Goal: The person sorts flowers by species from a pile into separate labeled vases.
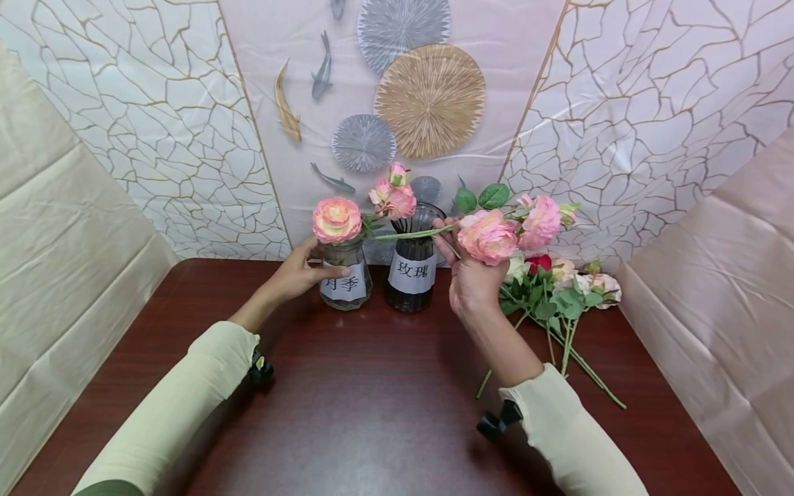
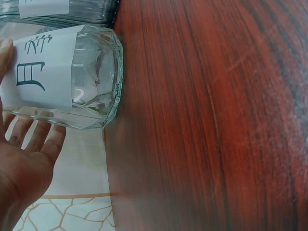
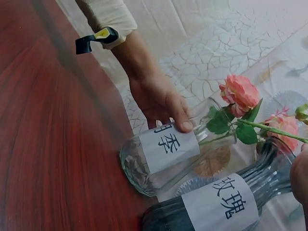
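My left hand (image 1: 302,274) grips a clear glass vase (image 2: 98,72) with a white label, its thumb across the front and its fingers behind. Above the mouth of this vase show a pink-orange flower (image 1: 337,219) and a smaller pink flower (image 1: 394,198); a leafy stem shows inside the neck in the right wrist view. Raised to the right, my right hand (image 1: 477,282) holds a pink flower spray (image 1: 487,236) near its blooms. The green stem (image 1: 409,235) of the spray runs nearly level leftward, its end at the clear vase's mouth.
A dark glass vase (image 1: 409,301) with a white label stands just right of the clear one. Several white, red and pale flowers (image 1: 567,300) lie in a pile at the right, stems pointing forward. A patterned backdrop (image 1: 186,138) rises behind the brown table (image 1: 360,406).
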Demonstrator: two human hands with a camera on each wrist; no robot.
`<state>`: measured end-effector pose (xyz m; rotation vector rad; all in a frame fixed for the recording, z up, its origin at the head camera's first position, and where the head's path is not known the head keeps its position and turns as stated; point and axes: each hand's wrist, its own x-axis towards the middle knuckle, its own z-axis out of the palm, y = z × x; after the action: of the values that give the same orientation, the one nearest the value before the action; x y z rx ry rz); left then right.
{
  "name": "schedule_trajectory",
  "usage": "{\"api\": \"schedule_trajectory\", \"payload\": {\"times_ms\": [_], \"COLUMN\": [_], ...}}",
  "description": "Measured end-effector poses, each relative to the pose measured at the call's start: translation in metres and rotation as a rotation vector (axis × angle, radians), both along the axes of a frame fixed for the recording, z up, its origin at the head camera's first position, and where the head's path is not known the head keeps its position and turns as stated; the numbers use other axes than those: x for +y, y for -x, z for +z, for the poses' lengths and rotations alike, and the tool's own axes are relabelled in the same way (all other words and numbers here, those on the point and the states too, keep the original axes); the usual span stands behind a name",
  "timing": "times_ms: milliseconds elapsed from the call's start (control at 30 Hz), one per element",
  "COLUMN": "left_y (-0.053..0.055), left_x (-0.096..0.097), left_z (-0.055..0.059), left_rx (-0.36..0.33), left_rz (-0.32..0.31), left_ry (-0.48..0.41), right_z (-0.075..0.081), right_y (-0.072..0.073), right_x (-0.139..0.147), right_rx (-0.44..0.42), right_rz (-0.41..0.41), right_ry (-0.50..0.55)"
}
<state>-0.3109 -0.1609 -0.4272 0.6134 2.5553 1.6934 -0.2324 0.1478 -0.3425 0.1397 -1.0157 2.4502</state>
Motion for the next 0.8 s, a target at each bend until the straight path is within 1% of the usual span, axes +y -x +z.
{"api": "schedule_trajectory", "payload": {"times_ms": [200,367,633,800], "left_y": [0.000,0.000,0.000,0.000], "left_x": [0.000,0.000,0.000,0.000], "left_z": [0.000,0.001,0.000,0.000], "left_rx": [0.008,0.005,-0.012,-0.013], "left_rz": [-0.003,0.000,0.011,0.009], "left_ry": [0.001,0.002,0.005,0.003], "right_z": [0.001,0.001,0.001,0.001], "right_y": [0.002,0.004,0.005,0.003], "right_x": [-0.012,-0.022,-0.038,-0.049], "right_rx": [-0.006,-0.021,-0.002,-0.018], "right_rz": [0.008,0.014,-0.014,-0.014], "right_ry": [-0.046,-0.051,-0.080,-0.049]}}
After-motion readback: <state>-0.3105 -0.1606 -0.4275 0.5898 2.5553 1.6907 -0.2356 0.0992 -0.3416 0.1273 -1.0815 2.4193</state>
